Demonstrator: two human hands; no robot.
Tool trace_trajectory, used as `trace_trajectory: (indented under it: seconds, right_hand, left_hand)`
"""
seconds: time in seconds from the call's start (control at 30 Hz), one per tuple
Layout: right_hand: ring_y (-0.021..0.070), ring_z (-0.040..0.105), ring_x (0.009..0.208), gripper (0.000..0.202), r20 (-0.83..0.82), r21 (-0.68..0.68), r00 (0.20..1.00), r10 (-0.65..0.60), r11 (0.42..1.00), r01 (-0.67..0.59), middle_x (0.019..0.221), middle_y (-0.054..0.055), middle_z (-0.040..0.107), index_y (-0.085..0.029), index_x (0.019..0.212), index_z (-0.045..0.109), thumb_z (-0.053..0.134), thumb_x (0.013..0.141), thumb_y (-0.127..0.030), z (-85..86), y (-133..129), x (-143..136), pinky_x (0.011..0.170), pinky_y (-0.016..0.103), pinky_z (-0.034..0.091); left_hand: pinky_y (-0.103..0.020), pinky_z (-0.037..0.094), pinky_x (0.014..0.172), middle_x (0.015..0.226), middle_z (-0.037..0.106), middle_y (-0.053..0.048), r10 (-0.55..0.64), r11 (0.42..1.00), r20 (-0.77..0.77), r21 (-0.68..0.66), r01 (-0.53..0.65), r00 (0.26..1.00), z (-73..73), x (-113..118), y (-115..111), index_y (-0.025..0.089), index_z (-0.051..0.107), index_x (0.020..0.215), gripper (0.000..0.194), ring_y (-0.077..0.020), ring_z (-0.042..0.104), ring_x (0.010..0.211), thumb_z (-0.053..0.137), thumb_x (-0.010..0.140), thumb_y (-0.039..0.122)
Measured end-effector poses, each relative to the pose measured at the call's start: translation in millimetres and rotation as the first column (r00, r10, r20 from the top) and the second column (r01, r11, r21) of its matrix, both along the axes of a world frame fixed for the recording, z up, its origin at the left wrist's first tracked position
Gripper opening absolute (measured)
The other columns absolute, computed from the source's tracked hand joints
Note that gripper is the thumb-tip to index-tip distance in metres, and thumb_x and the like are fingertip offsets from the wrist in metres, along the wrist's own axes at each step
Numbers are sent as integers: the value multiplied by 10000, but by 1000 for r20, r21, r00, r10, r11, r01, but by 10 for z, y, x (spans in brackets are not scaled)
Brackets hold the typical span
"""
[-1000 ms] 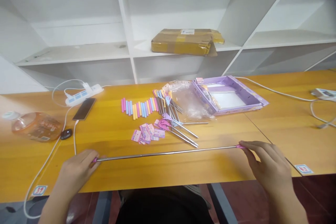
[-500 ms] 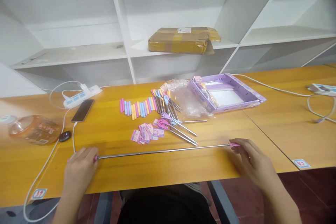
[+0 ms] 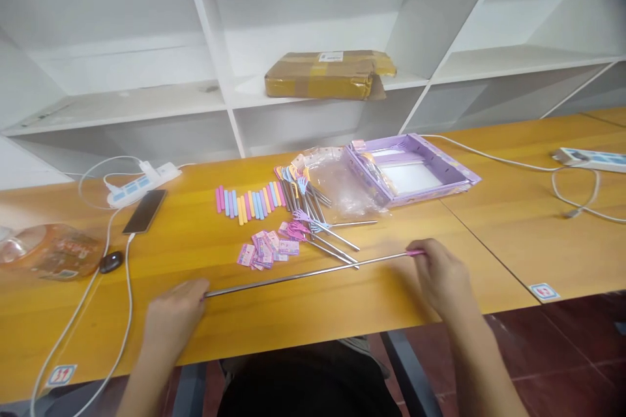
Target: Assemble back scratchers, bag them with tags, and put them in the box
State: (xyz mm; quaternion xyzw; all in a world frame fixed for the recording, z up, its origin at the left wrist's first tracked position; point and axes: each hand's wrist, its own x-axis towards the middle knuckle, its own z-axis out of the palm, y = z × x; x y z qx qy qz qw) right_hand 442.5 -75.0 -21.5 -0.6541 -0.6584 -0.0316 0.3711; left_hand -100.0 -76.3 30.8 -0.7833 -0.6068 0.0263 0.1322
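Over the near side of a wooden table [image 3: 317, 316] before white shelving [image 3: 208, 26], a telescopic metal rod [image 3: 293, 277] stretches left to right, its right end slanting far, the left hand [image 3: 177, 313] and right hand [image 3: 443, 277] clasping its ends, closer together than half a second ago.

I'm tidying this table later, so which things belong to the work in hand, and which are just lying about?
Likely part of the work:
metal rod, held by left hand and right hand
hand-headed rods
coloured sticks
printed cards
purple tray

Probably just lying about:
phone
orange bottle
taped carton
power strip near phone
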Motion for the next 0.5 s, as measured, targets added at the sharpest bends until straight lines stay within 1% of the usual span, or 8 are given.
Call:
trace_trajectory:
  seconds: [0.07, 0.1, 0.17, 0.23, 0.27, 0.3, 0.37, 0.5]
  right_hand:
    - [232, 724, 836, 132, -45, -48, 985, 164, 985, -166, 970, 75, 726, -237, 1072, 626, 506, 1026, -207, 69, 5, -492, 744, 328, 568]
    - [231, 723, 844, 154, -64, -62, 968, 241, 968, -245, 982, 69, 715, -244, 1091, 619, 496, 1029, -175, 93, -26, -781, 761, 334, 583]
    - [245, 726, 897, 263, -92, -65, 917, 389, 916, -395, 1018, 67, 699, -263, 1111, 607, 424, 1028, -93, 128, -145, -1346, 814, 368, 616]
    - [248, 722, 916, 377, -125, -103, 883, 453, 879, -466, 1096, 89, 688, -265, 1220, 594, 403, 1001, -25, 159, -296, -1776, 855, 382, 639]
    - [254, 720, 911, 419, -127, -121, 873, 472, 866, -486, 1097, 93, 691, -266, 1254, 593, 421, 979, -1, 176, -363, -1915, 840, 380, 644]
    - [254, 716, 899, 450, -124, -138, 875, 469, 865, -483, 1091, 96, 692, -266, 1274, 592, 426, 968, 19, 195, -414, -2003, 832, 373, 645]
    - [248, 707, 885, 454, -98, -153, 879, 467, 865, -477, 1075, 99, 694, -257, 1277, 590, 423, 970, 31, 229, -455, -2054, 819, 354, 637]
    - [217, 676, 808, 378, -4, -123, 871, 491, 864, -488, 1003, 65, 668, -243, 1194, 574, 397, 980, 14, 212, -348, -1940, 757, 328, 607]
  left_hand:
    - [-311, 362, 611, 780, 755, -61, -18, 995, 25, -97, 20, 1000, 15, 380, -3, 212, 733, 830, 278, -227, 719, 734, 519, 962, 92]
    - [-310, 378, 613, 809, 768, -66, -23, 987, 33, -156, 28, 999, 32, 577, -7, 213, 742, 880, 281, -235, 734, 756, 510, 975, 87]
    - [-317, 396, 601, 823, 777, -77, 3, 964, 22, -266, 2, 1000, 89, 932, -21, 208, 748, 923, 286, -261, 754, 767, 505, 972, 65]
    - [-317, 421, 609, 855, 786, -93, 13, 941, 14, -339, -7, 1000, 163, 1181, -43, 202, 752, 968, 295, -277, 770, 798, 504, 963, 42]
    - [-318, 433, 619, 871, 789, -96, 14, 933, 12, -360, -9, 1000, 198, 1258, -57, 200, 751, 979, 304, -280, 777, 816, 500, 960, 30]
    - [-320, 444, 628, 882, 790, -98, 14, 927, 12, -376, -9, 1000, 227, 1305, -71, 198, 750, 987, 312, -284, 781, 827, 495, 959, 22]
    - [-331, 459, 639, 890, 790, -98, 18, 921, 12, -389, -12, 1000, 252, 1333, -96, 197, 748, 991, 323, -296, 784, 844, 483, 961, 14]
    - [-337, 450, 636, 877, 784, -89, 37, 930, 43, -368, -19, 998, 169, 1271, -106, 202, 749, 982, 330, -295, 774, 847, 474, 975, 19]
